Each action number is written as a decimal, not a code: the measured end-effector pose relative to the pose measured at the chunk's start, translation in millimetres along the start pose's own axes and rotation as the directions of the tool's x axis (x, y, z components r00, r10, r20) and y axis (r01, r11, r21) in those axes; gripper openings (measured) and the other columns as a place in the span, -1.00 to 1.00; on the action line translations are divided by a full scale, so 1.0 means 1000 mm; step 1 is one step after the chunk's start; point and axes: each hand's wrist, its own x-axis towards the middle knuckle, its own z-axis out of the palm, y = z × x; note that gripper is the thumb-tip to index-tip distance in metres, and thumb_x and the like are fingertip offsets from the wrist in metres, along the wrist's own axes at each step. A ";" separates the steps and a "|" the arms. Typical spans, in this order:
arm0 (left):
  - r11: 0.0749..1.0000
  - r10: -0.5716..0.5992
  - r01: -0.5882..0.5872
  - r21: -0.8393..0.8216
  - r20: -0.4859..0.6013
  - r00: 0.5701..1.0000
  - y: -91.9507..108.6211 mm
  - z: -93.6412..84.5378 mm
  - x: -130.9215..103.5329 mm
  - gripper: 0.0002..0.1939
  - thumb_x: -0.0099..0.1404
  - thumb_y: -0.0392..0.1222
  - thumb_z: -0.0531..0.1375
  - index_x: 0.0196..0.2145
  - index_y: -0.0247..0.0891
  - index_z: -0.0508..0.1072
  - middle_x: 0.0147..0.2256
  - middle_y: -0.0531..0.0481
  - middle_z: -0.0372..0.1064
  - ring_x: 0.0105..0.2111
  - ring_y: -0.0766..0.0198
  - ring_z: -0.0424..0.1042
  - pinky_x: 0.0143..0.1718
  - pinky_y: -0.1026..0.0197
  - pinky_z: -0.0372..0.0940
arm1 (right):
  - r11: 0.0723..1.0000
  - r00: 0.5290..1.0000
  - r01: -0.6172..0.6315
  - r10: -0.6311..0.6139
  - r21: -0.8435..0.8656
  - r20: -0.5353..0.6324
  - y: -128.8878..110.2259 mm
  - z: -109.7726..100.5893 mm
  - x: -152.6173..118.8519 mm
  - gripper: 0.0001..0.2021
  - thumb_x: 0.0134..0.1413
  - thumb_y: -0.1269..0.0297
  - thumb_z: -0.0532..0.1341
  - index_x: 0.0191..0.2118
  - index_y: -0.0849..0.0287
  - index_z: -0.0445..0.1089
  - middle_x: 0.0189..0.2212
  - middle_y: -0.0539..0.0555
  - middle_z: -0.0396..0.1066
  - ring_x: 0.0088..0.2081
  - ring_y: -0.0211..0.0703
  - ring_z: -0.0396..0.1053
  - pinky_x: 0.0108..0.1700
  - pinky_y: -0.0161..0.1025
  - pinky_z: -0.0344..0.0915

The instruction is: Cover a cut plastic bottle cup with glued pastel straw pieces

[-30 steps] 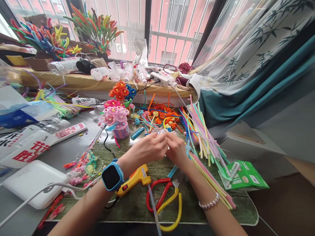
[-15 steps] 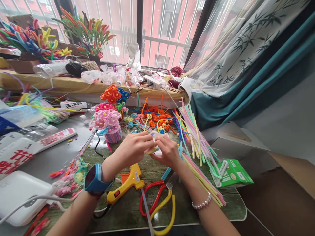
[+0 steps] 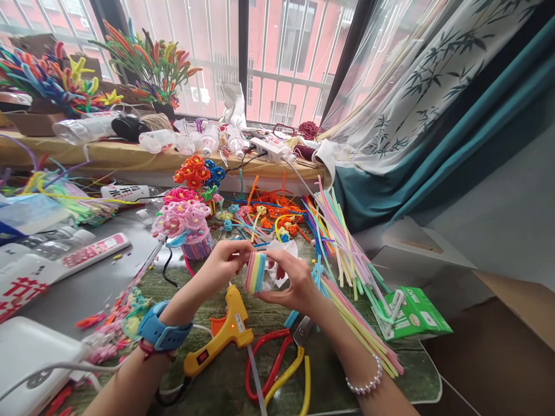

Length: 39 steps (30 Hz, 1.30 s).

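Observation:
Between my hands is a small clear plastic cup-like piece, with a band of pink, yellow and blue pipe cleaners on its side. My left hand pinches the band's upper left edge with closed fingers. My right hand curls round the clear end from the right, thumb underneath and fingers on top. Behind it shows a crumpled white, see-through scrap. Just below my hands lies a yellow glue gun, its small orange light showing. Scissors with red and yellow handles lie beside it.
A striped pot of pink pipe-cleaner flowers stands left of my hands. Loose pastel pipe cleaners and a green packet lie on the right. Orange flower pieces are behind. A white box-shaped device with a cable sits at lower left.
The piece has been turned and lifted clear of my fingers, so its striped band now faces me. My left wrist has rotated, and my right hand has opened wider around the piece.

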 end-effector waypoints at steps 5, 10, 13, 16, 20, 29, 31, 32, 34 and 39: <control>0.997 -0.058 0.058 -0.041 0.005 0.998 0.000 0.002 0.001 -0.76 0.23 -0.13 0.06 -0.51 -0.30 0.36 -0.62 0.14 0.11 -0.61 0.41 0.09 -0.60 0.37 0.04 | 0.995 0.995 -0.093 0.092 0.031 0.036 -0.001 -0.001 0.000 -0.33 -0.04 -0.03 0.38 0.15 0.14 0.25 -0.24 0.06 0.48 -0.54 -0.29 0.28 -0.42 -0.28 0.36; 0.998 -0.060 0.061 0.026 -0.026 0.998 -0.003 -0.002 0.001 -0.75 0.21 -0.11 0.07 -0.52 -0.31 0.38 -0.62 0.13 0.14 -0.60 0.39 0.13 -0.59 0.36 0.09 | 0.996 0.990 -0.070 0.063 0.048 0.125 0.000 -0.002 0.002 -0.35 0.06 0.04 0.35 0.24 0.07 0.20 0.04 0.15 0.42 -0.23 -0.16 0.46 -0.21 -0.25 0.44; 0.991 -0.027 0.038 0.125 -0.090 0.996 -0.008 -0.006 0.002 -0.77 0.22 -0.16 0.05 -0.49 -0.31 0.41 -0.60 0.11 0.21 -0.57 0.36 0.19 -0.55 0.34 0.12 | 0.999 0.992 -0.022 0.019 0.023 0.126 0.003 -0.004 0.003 -0.39 0.12 0.07 0.31 0.25 0.10 0.21 0.15 0.17 0.34 0.06 -0.05 0.39 -0.06 -0.21 0.44; 0.963 0.040 0.008 0.268 -0.175 0.984 -0.011 -0.011 0.002 -0.78 0.22 -0.25 0.02 -0.46 -0.31 0.43 -0.53 0.04 0.32 -0.48 0.31 0.28 -0.44 0.31 0.16 | 0.997 0.997 -0.074 0.074 -0.009 -0.013 0.005 -0.013 0.007 -0.55 0.21 0.13 0.23 0.19 0.09 0.30 0.12 0.16 0.38 -0.09 -0.10 0.48 -0.13 -0.20 0.46; 0.887 0.130 -0.048 0.460 -0.149 0.980 -0.013 -0.017 0.001 -0.73 0.21 -0.36 -0.01 -0.47 -0.31 0.47 -0.47 -0.02 0.42 -0.45 0.28 0.34 -0.40 0.28 0.16 | 0.932 0.889 -0.363 0.351 0.012 -0.293 0.000 -0.045 0.012 -0.68 0.25 0.18 0.16 0.06 0.12 0.40 -0.15 0.11 0.52 -0.39 -0.22 0.47 -0.35 -0.27 0.43; 0.575 0.262 -0.242 0.781 0.104 0.959 -0.013 -0.018 -0.004 -0.70 0.13 -0.55 0.05 -0.50 -0.26 0.50 -0.48 -0.02 0.46 -0.41 0.22 0.42 -0.48 0.28 0.15 | 0.619 0.624 -0.774 0.713 -0.133 -0.320 -0.032 -0.089 -0.064 -0.68 0.14 0.00 0.19 -0.22 0.14 0.53 -0.37 0.13 0.55 -0.37 -0.02 0.48 -0.39 -0.18 0.41; 0.453 0.278 -0.311 0.835 0.199 0.940 -0.005 -0.013 -0.007 -0.73 0.12 -0.57 0.10 -0.51 -0.28 0.47 -0.47 -0.05 0.44 -0.40 0.19 0.40 -0.48 0.24 0.15 | 0.607 0.652 -0.758 0.707 -0.238 -0.274 -0.030 -0.080 -0.088 -0.68 0.17 0.00 0.15 -0.20 0.12 0.51 -0.24 0.15 0.54 -0.27 0.03 0.49 -0.29 -0.12 0.41; 0.394 0.279 -0.343 0.853 0.244 0.929 -0.001 -0.011 -0.009 -0.74 0.12 -0.59 0.11 -0.49 -0.29 0.47 -0.45 -0.07 0.45 -0.38 0.18 0.40 -0.46 0.23 0.17 | 0.611 0.679 -0.733 0.685 -0.300 -0.264 -0.027 -0.074 -0.097 -0.68 0.19 0.02 0.13 -0.17 0.12 0.50 -0.20 0.16 0.53 -0.21 0.06 0.47 -0.22 -0.08 0.40; 0.289 0.274 -0.386 0.876 0.311 0.910 0.008 -0.005 -0.012 -0.77 0.14 -0.60 0.13 -0.45 -0.34 0.47 -0.42 -0.12 0.45 -0.35 0.14 0.40 -0.44 0.19 0.18 | 0.615 0.730 -0.668 0.651 -0.419 -0.208 -0.023 -0.064 -0.113 -0.67 0.22 0.04 0.08 -0.15 0.13 0.47 -0.18 0.19 0.50 -0.16 0.11 0.44 -0.16 -0.01 0.37; 0.134 0.258 -0.454 0.881 0.411 0.875 0.018 0.009 -0.010 -0.80 0.22 -0.54 0.13 -0.44 -0.37 0.47 -0.42 -0.13 0.45 -0.32 0.10 0.42 -0.43 0.15 0.16 | 0.576 0.800 -0.557 0.565 -0.598 -0.201 -0.015 -0.052 -0.127 -0.53 0.29 -0.07 -0.05 -0.15 0.18 0.45 -0.22 0.24 0.46 -0.18 0.16 0.40 -0.20 0.00 0.32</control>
